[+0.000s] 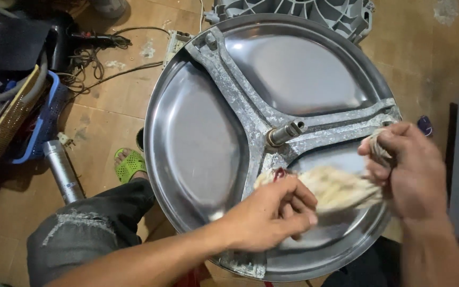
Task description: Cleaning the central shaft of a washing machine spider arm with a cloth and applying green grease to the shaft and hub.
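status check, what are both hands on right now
Left hand and right hand both gripping a pale rag, stretched between them. Rag lies over steel drum back, below the centre shaft. Nothing blocking.

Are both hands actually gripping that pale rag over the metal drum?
Touching. The head view shows the left hand closed on one end of the rag and the right hand clutching the other end.
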